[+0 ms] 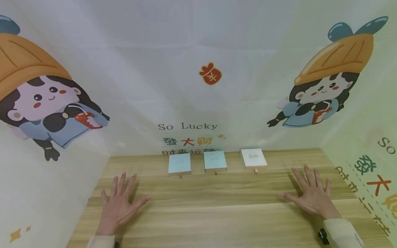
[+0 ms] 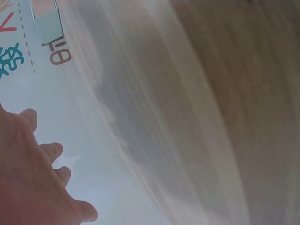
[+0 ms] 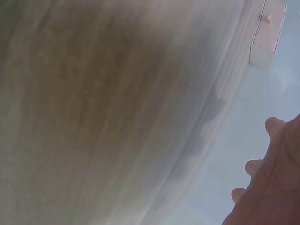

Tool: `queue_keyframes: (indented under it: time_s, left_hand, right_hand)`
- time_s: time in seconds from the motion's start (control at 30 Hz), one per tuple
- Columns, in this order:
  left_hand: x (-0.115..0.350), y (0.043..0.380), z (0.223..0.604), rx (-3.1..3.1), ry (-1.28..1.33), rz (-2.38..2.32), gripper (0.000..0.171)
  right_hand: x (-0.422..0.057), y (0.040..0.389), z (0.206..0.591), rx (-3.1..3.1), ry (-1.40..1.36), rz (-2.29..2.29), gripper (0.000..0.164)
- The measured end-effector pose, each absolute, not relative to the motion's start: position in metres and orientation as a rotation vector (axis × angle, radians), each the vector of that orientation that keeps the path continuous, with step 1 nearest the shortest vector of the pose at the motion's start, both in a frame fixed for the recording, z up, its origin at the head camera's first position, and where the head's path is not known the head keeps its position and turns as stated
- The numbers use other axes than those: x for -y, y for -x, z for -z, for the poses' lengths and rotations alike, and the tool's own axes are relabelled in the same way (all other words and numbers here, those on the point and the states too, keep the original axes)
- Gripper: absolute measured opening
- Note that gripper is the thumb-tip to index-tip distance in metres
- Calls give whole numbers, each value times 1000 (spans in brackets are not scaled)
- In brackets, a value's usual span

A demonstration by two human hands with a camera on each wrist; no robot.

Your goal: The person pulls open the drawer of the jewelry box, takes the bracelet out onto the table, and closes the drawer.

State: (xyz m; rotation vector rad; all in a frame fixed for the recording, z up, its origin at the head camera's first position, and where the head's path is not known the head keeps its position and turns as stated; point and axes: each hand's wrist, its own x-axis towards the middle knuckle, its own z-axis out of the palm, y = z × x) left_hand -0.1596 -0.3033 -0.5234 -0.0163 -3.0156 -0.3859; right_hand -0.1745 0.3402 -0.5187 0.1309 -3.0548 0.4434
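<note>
Three small boxes with pull tabs stand in a row along the back of the wooden table (image 1: 204, 220). On the left is a light blue box (image 1: 180, 163), in the middle another light blue box (image 1: 215, 161), and on the right a white box (image 1: 253, 157). My left hand (image 1: 118, 206), fingers spread and holding nothing, is over the table's left side, apart from the boxes. Over the right side my right hand (image 1: 313, 198) is spread likewise, nearest the white box. The right wrist view shows the white box's drawer front (image 3: 269, 26) with its tab.
A pale printed cloth (image 1: 149, 86) with cartoon figures and lettering hangs behind the table and along both sides. The back edge of the table meets it just behind the boxes. A dark strap (image 1: 323, 236) shows at the right wrist.
</note>
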Motion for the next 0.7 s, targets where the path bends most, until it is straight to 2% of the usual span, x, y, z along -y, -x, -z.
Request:
queue_keyframes:
  time_s: [0.37, 0.7]
  left_hand:
    - [305, 160, 530, 3034, 13, 442, 101]
    - [298, 168, 529, 3030, 40, 556, 97]
  right_hand:
    - [-338, 177, 522, 3047, -139, -485, 102]
    - [-316, 182, 521, 2989, -202, -602, 99]
